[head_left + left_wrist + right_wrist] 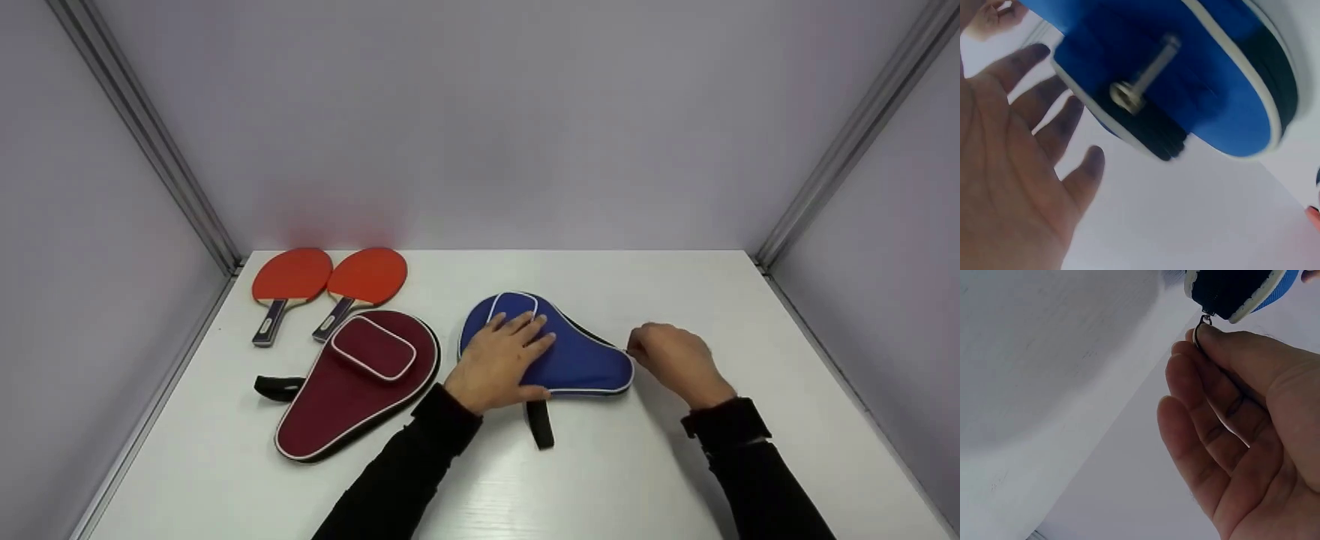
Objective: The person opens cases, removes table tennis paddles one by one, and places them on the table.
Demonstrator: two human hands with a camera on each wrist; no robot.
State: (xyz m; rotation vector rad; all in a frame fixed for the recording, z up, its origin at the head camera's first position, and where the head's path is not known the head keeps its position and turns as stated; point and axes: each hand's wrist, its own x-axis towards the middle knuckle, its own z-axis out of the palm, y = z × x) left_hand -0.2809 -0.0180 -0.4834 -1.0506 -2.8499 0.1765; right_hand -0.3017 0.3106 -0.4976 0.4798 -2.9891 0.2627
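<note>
A blue table tennis paddle case (577,367) with white piping lies on the table, its narrow end to the right. My left hand (504,361) rests on its wide end, fingers spread, partly covering a small white-edged pocket. In the left wrist view a metal zipper pull (1154,67) hangs by the blue fabric, near the open left hand (1022,157). At the narrow end, my right hand (675,360) pinches a zipper pull (1203,332) between thumb and forefinger; the right wrist view shows it hanging from the case's black zipper side. A black strap (539,424) sticks out below the case.
Left of the blue case lies a dark red paddle case (352,405) with a black strap (279,388). Two red paddles (292,275) (369,276) with dark handles lie behind it at the back left. Grey-white walls enclose the white table (585,480) at the back and sides.
</note>
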